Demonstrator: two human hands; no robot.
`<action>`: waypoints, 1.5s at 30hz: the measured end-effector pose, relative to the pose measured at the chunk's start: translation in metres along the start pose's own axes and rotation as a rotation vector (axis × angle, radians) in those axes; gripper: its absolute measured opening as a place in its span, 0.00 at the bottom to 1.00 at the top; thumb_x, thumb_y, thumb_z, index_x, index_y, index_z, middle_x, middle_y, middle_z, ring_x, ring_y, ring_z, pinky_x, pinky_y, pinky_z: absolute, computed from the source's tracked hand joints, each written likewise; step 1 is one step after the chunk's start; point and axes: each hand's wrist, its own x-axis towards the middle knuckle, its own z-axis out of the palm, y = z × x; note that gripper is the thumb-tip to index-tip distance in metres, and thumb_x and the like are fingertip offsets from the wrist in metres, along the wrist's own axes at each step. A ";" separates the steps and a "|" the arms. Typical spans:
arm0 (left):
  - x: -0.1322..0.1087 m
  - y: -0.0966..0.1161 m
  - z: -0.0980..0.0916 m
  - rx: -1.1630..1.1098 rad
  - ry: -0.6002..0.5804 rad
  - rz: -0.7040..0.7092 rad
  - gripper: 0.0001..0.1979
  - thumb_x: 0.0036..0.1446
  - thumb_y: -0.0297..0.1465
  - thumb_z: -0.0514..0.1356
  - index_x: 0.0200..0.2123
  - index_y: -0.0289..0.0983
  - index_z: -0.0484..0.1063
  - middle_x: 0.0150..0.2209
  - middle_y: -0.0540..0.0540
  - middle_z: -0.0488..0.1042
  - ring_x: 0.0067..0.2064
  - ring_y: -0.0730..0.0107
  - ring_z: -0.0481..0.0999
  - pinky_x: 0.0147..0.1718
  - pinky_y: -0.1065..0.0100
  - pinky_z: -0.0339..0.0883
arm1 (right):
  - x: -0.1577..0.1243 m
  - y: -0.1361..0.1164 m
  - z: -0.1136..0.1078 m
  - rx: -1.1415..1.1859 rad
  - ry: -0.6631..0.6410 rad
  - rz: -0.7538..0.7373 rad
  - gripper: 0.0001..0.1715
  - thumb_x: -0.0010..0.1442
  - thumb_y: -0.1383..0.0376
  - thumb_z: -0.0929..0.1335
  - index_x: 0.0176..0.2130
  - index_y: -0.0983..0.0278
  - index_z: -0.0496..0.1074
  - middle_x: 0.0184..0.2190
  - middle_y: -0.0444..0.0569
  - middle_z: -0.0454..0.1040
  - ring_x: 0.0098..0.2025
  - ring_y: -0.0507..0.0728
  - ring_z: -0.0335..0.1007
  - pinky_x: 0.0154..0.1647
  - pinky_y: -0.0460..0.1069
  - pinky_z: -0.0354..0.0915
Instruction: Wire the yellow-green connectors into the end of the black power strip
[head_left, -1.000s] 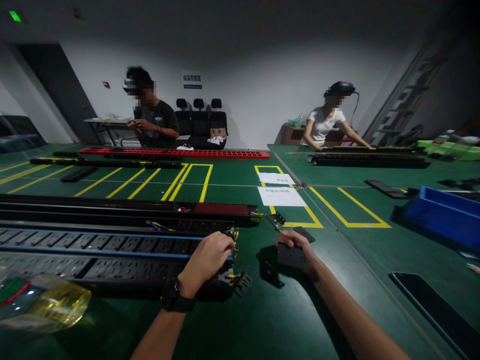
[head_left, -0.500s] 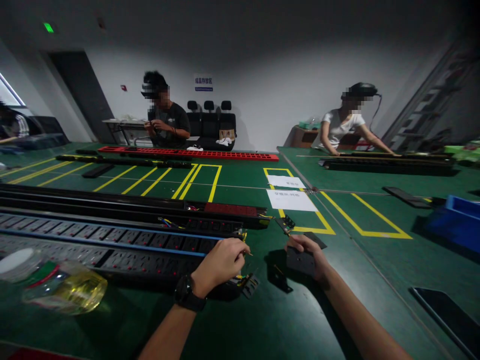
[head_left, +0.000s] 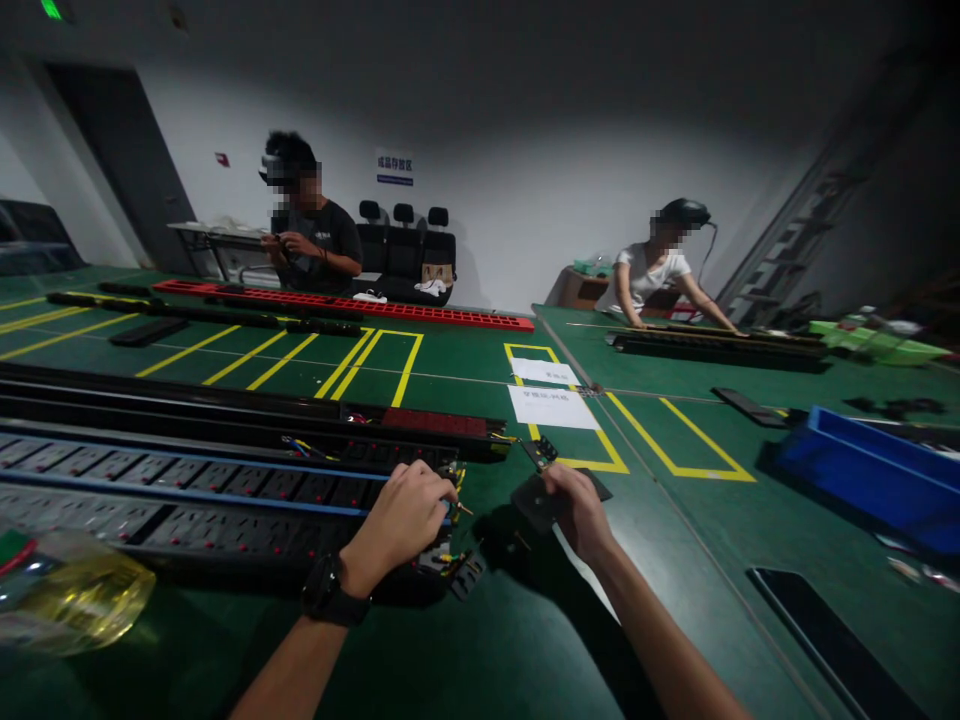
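Note:
My left hand [head_left: 409, 515], with a black watch at the wrist, is closed at the end of a long black power strip [head_left: 322, 490] with rows of sockets and red lights. A thin copper-tipped piece [head_left: 465, 511] pokes out from its fingertips; its other end is hidden. Clear of the tabletop, my right hand [head_left: 581, 510] grips a flat black plate [head_left: 532, 503]. A small black terminal block [head_left: 540, 452] shows just beyond those fingers. Another terminal block [head_left: 468, 576] with coloured wires hangs from the near strip's end.
A jar of yellow liquid [head_left: 82, 600] lies at the left. At the right are a phone [head_left: 825, 630] and a blue bin [head_left: 870, 475]. Paper labels [head_left: 553, 407] lie on the green table [head_left: 555, 640]. Two people [head_left: 322, 235] work across it.
My view has swung to the right, so most things sit farther left. The plate in my right hand has tilted flatter. My left hand stays at the strip's end.

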 end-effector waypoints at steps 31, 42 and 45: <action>-0.001 -0.002 0.008 -0.021 -0.023 0.030 0.16 0.60 0.21 0.56 0.42 0.41 0.81 0.41 0.45 0.82 0.48 0.58 0.76 0.49 0.58 0.64 | -0.029 -0.005 0.054 -0.578 -0.401 -0.219 0.25 0.76 0.48 0.59 0.52 0.59 0.76 0.44 0.51 0.78 0.48 0.61 0.74 0.51 0.55 0.66; 0.000 0.000 0.007 -0.006 -0.054 0.022 0.16 0.61 0.21 0.56 0.43 0.40 0.82 0.42 0.45 0.82 0.49 0.57 0.76 0.50 0.56 0.65 | -0.030 -0.007 0.057 -0.552 -0.412 -0.272 0.23 0.74 0.48 0.63 0.53 0.57 0.78 0.54 0.53 0.75 0.58 0.64 0.71 0.61 0.57 0.64; 0.001 0.001 0.006 0.006 -0.050 0.009 0.16 0.61 0.21 0.56 0.42 0.40 0.82 0.41 0.45 0.82 0.49 0.57 0.76 0.49 0.57 0.65 | -0.030 -0.004 0.059 -0.553 -0.373 -0.219 0.25 0.72 0.48 0.65 0.59 0.58 0.75 0.56 0.55 0.75 0.56 0.64 0.72 0.59 0.58 0.67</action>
